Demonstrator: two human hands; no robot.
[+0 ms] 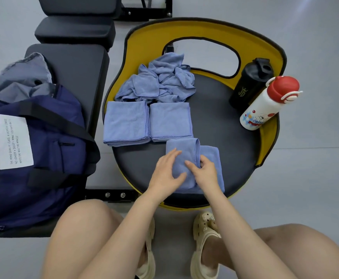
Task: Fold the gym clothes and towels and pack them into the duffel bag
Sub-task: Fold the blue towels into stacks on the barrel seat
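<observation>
Hands (pixel 186 171) press and pinch half-folded towel (pixel 210 158).

A black shaker bottle (pixel 250 82) stands at the right edge of the round black and yellow worktop (pixel 225 137), touching a white bottle with a red cap (pixel 269 103) that leans beside it. Cream clogs (pixel 204 244) rest on the grey floor (pixel 315 178).

left hand (pixel 167 171): laid palm-down, fingers (pixel 171 156) spread and nearly straight, thumb angled inward | right hand (pixel 203 172): fingers curled in a pinch, index extended toward the left hand | both forearms: bare, converged forward between the knees
</observation>
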